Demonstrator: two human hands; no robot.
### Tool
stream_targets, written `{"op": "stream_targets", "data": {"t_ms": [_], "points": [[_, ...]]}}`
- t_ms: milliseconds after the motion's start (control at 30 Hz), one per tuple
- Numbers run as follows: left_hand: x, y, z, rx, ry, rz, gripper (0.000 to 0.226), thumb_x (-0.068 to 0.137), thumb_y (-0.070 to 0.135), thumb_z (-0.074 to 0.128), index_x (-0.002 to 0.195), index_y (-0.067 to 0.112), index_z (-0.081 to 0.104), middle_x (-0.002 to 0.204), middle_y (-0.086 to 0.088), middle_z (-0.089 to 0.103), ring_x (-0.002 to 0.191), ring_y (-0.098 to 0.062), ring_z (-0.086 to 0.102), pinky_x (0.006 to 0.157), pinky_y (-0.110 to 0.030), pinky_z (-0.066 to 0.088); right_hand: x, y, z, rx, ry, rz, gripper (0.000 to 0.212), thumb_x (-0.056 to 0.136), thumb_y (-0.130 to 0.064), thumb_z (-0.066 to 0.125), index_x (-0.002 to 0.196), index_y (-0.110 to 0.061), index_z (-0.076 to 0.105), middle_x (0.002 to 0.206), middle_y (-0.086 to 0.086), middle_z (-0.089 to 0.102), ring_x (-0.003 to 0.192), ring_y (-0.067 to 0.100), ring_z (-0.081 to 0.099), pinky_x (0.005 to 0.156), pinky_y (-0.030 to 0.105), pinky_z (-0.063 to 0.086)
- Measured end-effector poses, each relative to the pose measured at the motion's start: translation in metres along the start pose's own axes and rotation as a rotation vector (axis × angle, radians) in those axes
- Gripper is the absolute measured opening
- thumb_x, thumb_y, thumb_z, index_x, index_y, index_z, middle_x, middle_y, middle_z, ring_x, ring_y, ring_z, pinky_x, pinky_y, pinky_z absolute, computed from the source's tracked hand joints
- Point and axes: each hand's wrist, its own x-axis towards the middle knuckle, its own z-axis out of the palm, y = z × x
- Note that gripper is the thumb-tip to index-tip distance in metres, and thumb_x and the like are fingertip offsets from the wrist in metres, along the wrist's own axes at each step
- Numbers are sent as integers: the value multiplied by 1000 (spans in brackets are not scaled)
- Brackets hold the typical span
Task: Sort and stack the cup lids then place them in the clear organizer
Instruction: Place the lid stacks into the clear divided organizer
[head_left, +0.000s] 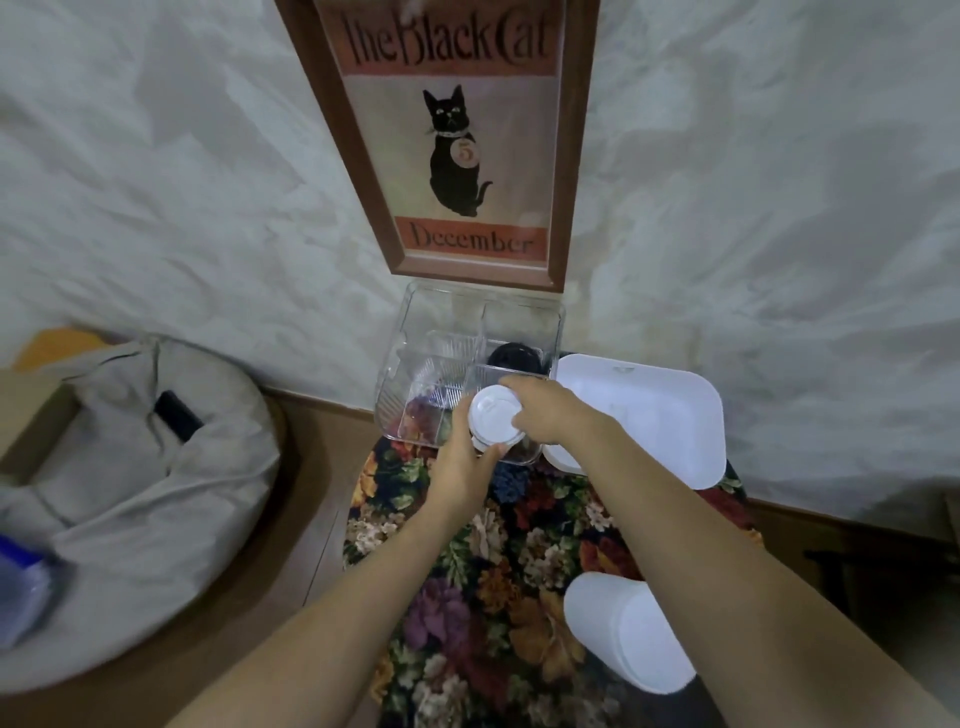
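A stack of white cup lids (493, 418) is held between both hands just over the front right part of the clear organizer (431, 332). My left hand (462, 462) grips the stack from below and the left. From the right, my right hand (545, 415) curls its fingers round the stack's upper edge. Black lids (514, 356) lie in the organizer's back right compartment. The front left compartment shows only the floral cloth through its bottom.
A white square tray (670, 410) lies right of the organizer. A stack of white cups (628, 629) lies on its side on the floral tablecloth (493, 561). A framed cat poster (447, 140) leans on the wall. A grey bag (130, 467) sits left.
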Motion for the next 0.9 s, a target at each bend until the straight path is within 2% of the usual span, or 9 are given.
{"op": "stream_targets", "data": {"t_ms": [67,167,267,400,467,600,733,833,900], "points": [[-3,1,7,27,44,-28,76,101,18,67,161,28,23,130,17,54,117,-9,55,95,-33,47,5,-1,-2,-119,-13,-17,47,96,-7,60,141,-21,53,139,8,62,122,31,58,84,32,41],[-1,0,15,91,103,-31,77,100,21,69,161,27,23,128,13,60,109,-9,58,85,-29,45,11,-5,-4,-228,-38,-19,39,96,-6,58,134,-16,57,131,10,65,116,31,60,78,33,38],[3,-6,17,184,112,-50,78,96,24,73,160,23,27,121,1,70,102,-19,68,77,-33,50,15,-8,2,-289,-44,2,34,95,-6,58,128,-13,60,127,11,66,114,33,62,79,35,44],[5,-8,13,367,108,-24,82,95,31,74,160,19,27,101,-6,73,83,-27,70,68,-41,56,16,-9,11,-300,-15,19,44,93,-8,63,136,-13,55,130,15,64,119,36,61,89,39,50],[5,-4,10,474,93,-6,81,96,33,71,161,22,24,100,-6,72,78,-30,70,64,-42,56,14,-8,13,-297,27,19,41,94,-3,58,135,-11,53,128,18,64,119,38,60,83,38,47],[3,2,7,601,74,28,81,98,34,69,164,21,23,110,-8,71,79,-30,69,59,-35,44,8,-8,14,-287,84,44,38,94,0,55,131,-10,54,126,19,64,117,39,61,78,36,42],[6,-7,13,588,80,119,84,92,27,78,161,10,33,128,-17,68,66,-33,69,49,-33,42,0,-11,18,-261,155,55,43,94,-4,59,135,-10,50,126,18,65,115,39,63,83,40,49],[8,-6,13,548,119,116,81,92,26,77,158,8,35,153,-11,53,76,-33,72,51,-35,47,-4,-11,28,-192,169,57,65,93,-10,69,151,-12,40,146,15,53,123,37,60,92,43,51],[9,-3,12,537,108,94,80,93,26,74,159,10,31,161,-4,43,88,-32,73,55,-37,51,-11,-12,34,-148,146,53,76,96,-11,67,161,-14,27,166,13,30,136,37,51,102,44,48]]}}
